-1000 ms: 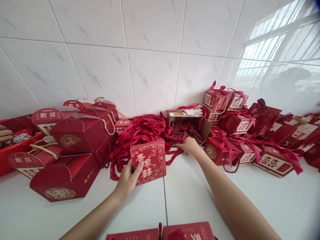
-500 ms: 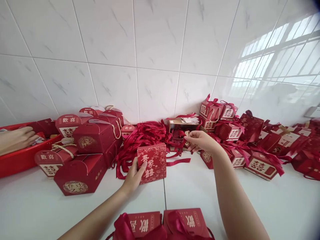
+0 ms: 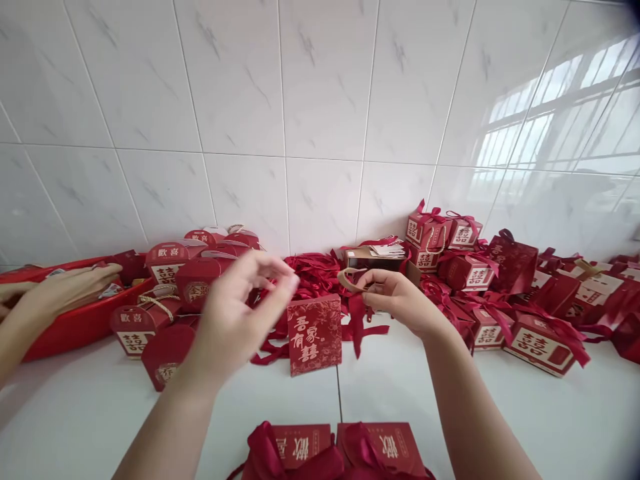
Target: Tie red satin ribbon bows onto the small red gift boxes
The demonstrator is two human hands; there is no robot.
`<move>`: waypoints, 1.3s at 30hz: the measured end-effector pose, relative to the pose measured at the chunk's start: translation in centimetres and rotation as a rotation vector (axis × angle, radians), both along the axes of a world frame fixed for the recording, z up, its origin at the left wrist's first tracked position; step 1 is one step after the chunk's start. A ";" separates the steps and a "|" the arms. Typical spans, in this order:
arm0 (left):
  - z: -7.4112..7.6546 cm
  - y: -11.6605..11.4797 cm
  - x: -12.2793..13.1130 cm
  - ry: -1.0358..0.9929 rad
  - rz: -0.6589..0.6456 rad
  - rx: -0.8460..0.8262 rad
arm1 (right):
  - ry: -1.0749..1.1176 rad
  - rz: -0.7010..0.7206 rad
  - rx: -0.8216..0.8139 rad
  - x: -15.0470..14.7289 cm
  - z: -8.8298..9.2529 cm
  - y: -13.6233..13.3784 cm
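My right hand point(image 3: 400, 300) pinches a looped gold ribbon point(image 3: 346, 280), and a strip of red ribbon point(image 3: 357, 327) hangs just below it. My left hand point(image 3: 240, 307) is raised and slightly blurred, its thumb and fingers apart with nothing in them. Between and below the hands, a red gift box point(image 3: 316, 363) with white characters stands upright on the white table, untouched. Behind it lies a heap of red ribbons point(image 3: 313, 275). Close to me sit two red boxes with ribbon bows point(image 3: 305, 440), point(image 3: 385, 443).
Red boxes point(image 3: 170, 293) are stacked at left; ribbon-tied boxes point(image 3: 540, 340) fill the right. An open carton point(image 3: 367, 257) stands by the tiled wall. At far left, another person's hands point(image 3: 75, 290) reach into a red basin point(image 3: 75, 333).
My left hand has let go of the red gift box and risen to the left. My right hand has drawn the gold ribbon away from the carton, toward me. The view has shifted slightly.
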State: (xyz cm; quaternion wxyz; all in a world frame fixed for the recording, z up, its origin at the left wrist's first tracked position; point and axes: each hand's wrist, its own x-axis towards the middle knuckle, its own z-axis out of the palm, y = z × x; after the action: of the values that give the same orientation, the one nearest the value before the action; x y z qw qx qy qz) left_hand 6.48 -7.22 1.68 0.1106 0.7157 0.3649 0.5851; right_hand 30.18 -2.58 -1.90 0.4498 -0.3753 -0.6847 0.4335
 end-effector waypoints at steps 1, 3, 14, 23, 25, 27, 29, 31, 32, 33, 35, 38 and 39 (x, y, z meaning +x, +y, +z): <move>-0.4 -0.5 0.3 0.147 0.036 0.003 | -0.043 0.003 0.051 -0.3 0.2 -0.5; -1.0 -1.4 0.9 0.377 0.073 0.056 | -0.150 0.008 0.202 -1.0 0.5 -1.7; -1.0 -2.4 -0.3 0.589 -0.049 -0.121 | -0.239 0.045 0.709 -2.6 1.1 -5.1; -1.2 -0.8 0.0 0.299 0.113 0.025 | -0.208 -0.213 0.781 -2.3 0.4 -3.5; -1.3 -0.9 0.2 0.256 0.137 0.113 | -0.144 -0.245 0.749 -2.5 0.3 -3.5; -1.3 -1.2 0.5 0.233 0.115 0.180 | -0.037 -0.199 0.724 -2.8 0.2 -3.7; -1.4 -1.6 0.9 0.218 0.077 0.214 | 0.077 -0.126 0.721 -3.2 0.1 -3.9; -1.6 -2.0 1.3 0.208 0.036 0.218 | 0.152 -0.084 0.750 -3.6 -0.1 -4.1; -1.6 -2.1 1.4 0.207 0.012 0.211 | 0.174 -0.077 0.770 -3.8 -0.2 -4.2; -1.7 -2.2 1.5 0.207 -0.009 0.202 | 0.192 -0.079 0.782 -3.9 -0.2 -4.3; -1.7 -2.4 1.6 0.206 -0.041 0.189 | 0.230 -0.099 0.766 -4.1 -0.3 -4.5; -1.3 -2.8 1.3 0.247 -0.055 0.179 | 0.274 -0.119 0.697 -3.9 -0.3 -4.7; -1.1 -2.9 1.1 0.276 -0.054 0.174 | 0.274 -0.105 0.691 -3.8 -0.2 -4.8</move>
State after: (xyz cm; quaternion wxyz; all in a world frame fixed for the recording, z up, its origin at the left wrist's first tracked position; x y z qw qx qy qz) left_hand 7.54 -10.11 0.55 0.0128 0.8055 0.3054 0.5076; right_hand 26.38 -7.34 -2.10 0.6589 -0.1745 -0.7040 0.1996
